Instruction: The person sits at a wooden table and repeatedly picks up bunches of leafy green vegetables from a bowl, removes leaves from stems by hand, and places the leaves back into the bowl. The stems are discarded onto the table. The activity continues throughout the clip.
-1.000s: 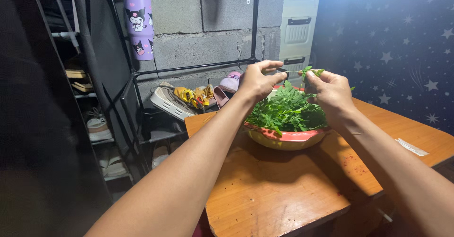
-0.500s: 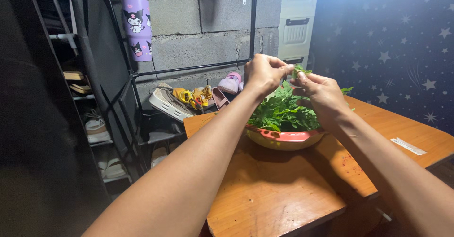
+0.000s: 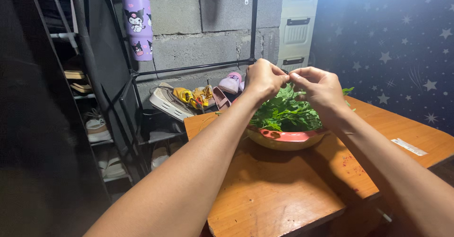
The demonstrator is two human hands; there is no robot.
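Okay, both hands up over the bowl (image 3: 283, 140), fingertips meeting. My left hand (image 3: 263, 79) and right hand (image 3: 318, 86) pinch together on something small between them, probably a thin stem, too hidden to tell. Leafy greens (image 3: 286, 111) heap in the red-rimmed bowl just below the hands, on the wooden worktop (image 3: 279, 189). Shoes (image 3: 189, 97) on a rack behind, purple tumbler (image 3: 137, 21) hangs upper left.

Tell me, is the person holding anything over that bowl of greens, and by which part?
Both hands, left hand and right hand, pinch together above the leafy greens; whatever sits between the fingertips is too small to tell.
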